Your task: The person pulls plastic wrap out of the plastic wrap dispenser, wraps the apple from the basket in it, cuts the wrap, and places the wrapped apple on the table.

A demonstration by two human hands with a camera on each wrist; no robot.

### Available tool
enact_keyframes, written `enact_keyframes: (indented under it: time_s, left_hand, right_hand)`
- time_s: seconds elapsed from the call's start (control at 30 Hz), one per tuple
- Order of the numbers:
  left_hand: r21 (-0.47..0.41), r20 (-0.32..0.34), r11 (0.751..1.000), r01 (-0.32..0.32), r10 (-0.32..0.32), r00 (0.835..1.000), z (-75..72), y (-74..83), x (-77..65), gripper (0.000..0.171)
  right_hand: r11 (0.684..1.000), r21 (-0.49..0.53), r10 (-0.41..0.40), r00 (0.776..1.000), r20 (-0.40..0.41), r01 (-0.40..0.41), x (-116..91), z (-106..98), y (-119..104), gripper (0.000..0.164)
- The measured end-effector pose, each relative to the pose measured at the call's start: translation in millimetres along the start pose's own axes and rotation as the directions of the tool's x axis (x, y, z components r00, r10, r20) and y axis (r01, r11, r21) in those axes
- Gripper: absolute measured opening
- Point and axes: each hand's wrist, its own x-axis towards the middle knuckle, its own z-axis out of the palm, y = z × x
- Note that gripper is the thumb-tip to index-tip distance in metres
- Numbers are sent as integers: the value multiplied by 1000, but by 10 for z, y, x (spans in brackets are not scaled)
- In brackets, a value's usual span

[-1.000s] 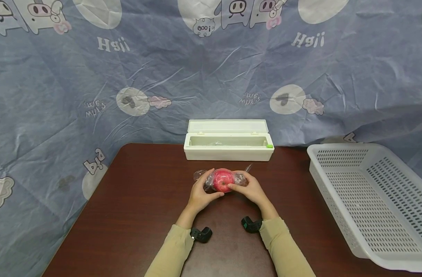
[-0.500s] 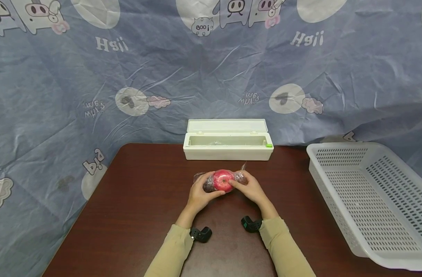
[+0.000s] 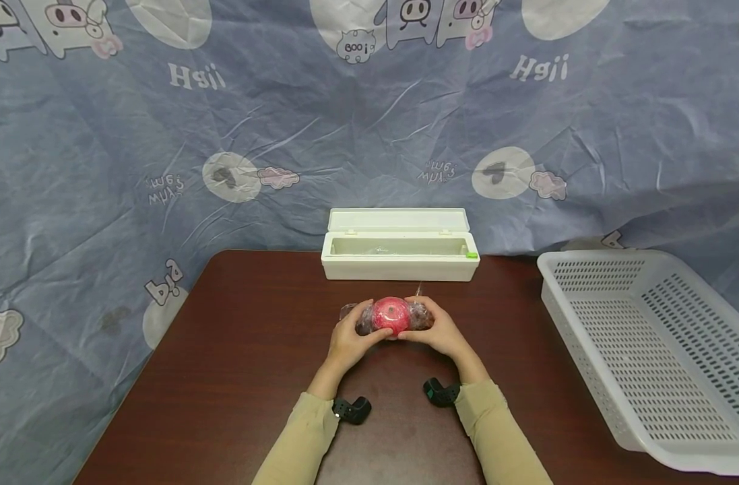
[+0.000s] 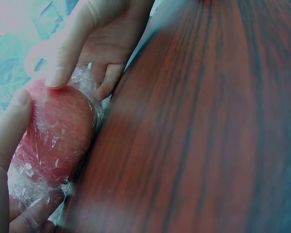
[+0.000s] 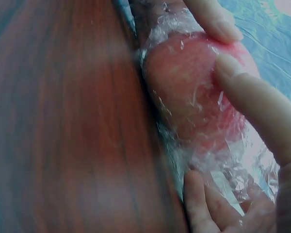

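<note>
A red apple (image 3: 391, 315) in clear plastic wrap (image 3: 419, 314) sits between my two hands near the middle of the table. My left hand (image 3: 348, 337) grips it from the left, thumb pressed on the near side of the fruit. From the right, my right hand (image 3: 443, 333) holds it the same way, its thumb close to the left one. In the left wrist view the wrapped apple (image 4: 58, 131) lies close over the tabletop, with crinkled film at both ends. The right wrist view shows fingers curled under the bunched film (image 5: 223, 167) beside the apple.
Behind the apple stands a long white box (image 3: 399, 269) with its lid raised and a green piece at its right end. A large white perforated basket (image 3: 587, 377) is on the right. The brown table (image 3: 223, 377) reaches back to a patterned blue cloth (image 3: 345, 135).
The apple has turned so its stem hollow faces further up. My right thumb has slid from the top of the apple down to its near side. The upright film tip has shifted left.
</note>
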Motion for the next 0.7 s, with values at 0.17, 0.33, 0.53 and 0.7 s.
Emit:
enact_keyframes:
  time_s: [0.17,0.33,0.53,0.7]
  left_hand:
    - [-87,-18,996,0,-2,1000,7,-21,9,55]
    - [-98,-42,995,-22,18,999,7,-32,15,45]
    - [-114,-83,993,-22,12,996,-1,-31,9,36]
    - [-126,-126,992,-3,-13,992,-6,-18,4,28]
  right_hand:
    - [999,37,31,999,39,-32,-13,-62,-7,64]
    - [993,97,61,996,71,-68,-7,-103,36,59]
    - [991,100,80,995,53,-85,-1,-106,61,51]
    - [991,119,62,998,9,-63,5,-115,90,32]
